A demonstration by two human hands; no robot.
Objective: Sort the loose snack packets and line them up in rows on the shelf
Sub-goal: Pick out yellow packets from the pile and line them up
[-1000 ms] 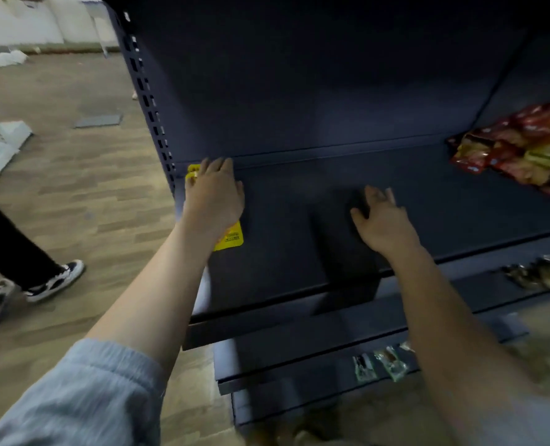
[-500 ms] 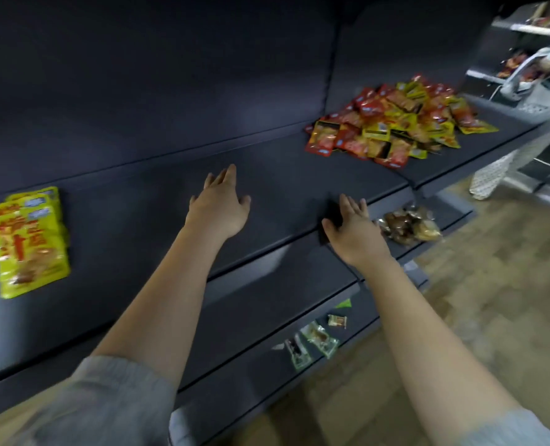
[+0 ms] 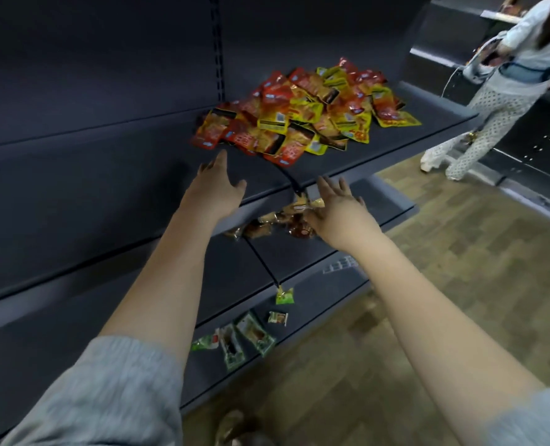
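A loose heap of red and yellow snack packets (image 3: 302, 111) lies on the dark shelf (image 3: 112, 188), right of the upright. My left hand (image 3: 215, 188) reaches over the shelf with fingers apart, its tips just short of the heap's near edge, holding nothing. My right hand (image 3: 338, 214) hovers at the shelf's front edge, fingers spread and empty. Behind it, brown and gold packets (image 3: 267, 225) lie on the shelf below.
Green packets (image 3: 235, 342) and two small ones (image 3: 283, 296) lie on the lowest shelf. A person in dotted trousers (image 3: 479, 123) stands at the right by another dark shelving unit (image 3: 531, 136). Wooden floor (image 3: 460, 268) runs along the right.
My view has swung right, so the yellow packets at the left end are out of sight. Both hands have moved right along the shelf toward the red and yellow heap, still empty.
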